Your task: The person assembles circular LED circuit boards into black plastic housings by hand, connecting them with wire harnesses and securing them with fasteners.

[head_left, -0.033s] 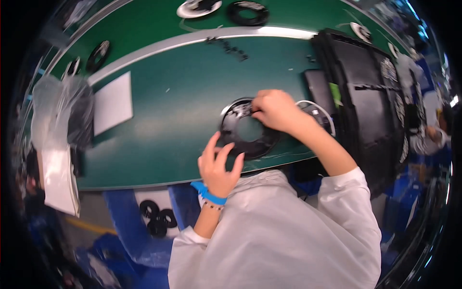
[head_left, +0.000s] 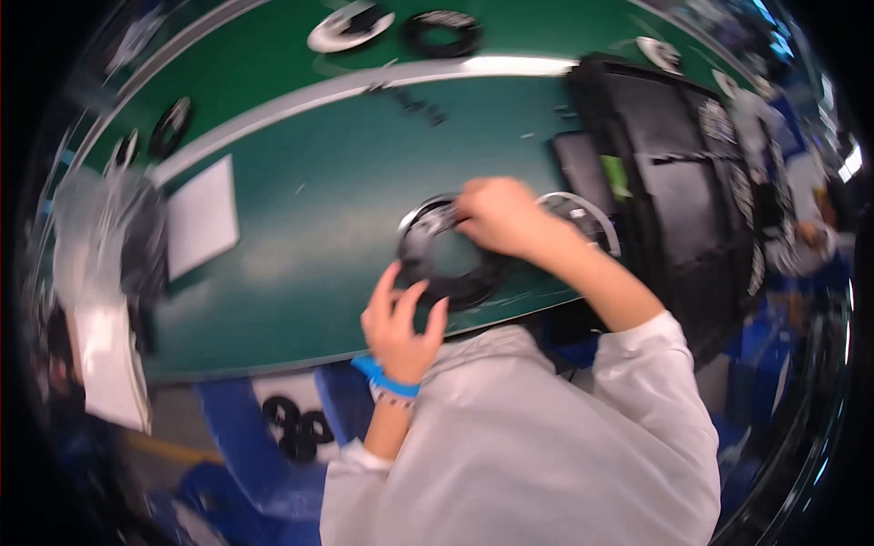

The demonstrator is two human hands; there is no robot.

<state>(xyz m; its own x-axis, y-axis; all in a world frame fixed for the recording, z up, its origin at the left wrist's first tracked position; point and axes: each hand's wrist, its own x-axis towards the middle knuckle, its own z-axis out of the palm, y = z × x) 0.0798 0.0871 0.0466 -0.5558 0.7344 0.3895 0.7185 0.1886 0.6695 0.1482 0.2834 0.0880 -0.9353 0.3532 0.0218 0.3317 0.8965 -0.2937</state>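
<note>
A black ring-shaped part (head_left: 448, 273) lies flat on the green table (head_left: 319, 182), near its front edge. My right hand (head_left: 499, 215) rests on the ring's upper right rim with the fingers curled over it. My left hand (head_left: 401, 320) sits at the ring's lower left edge, fingers spread, fingertips touching the rim. A blue band (head_left: 387, 380) circles my left wrist. Both sleeves are white. The picture is blurred by motion.
A thin pale ring (head_left: 592, 211) lies just right of the black one. A large black housing (head_left: 678, 173) fills the table's right side. A white sheet (head_left: 202, 227) and clear plastic bags (head_left: 100, 237) lie left. Black rings (head_left: 443, 32) sit at the back, more in a blue bin (head_left: 296, 423) below.
</note>
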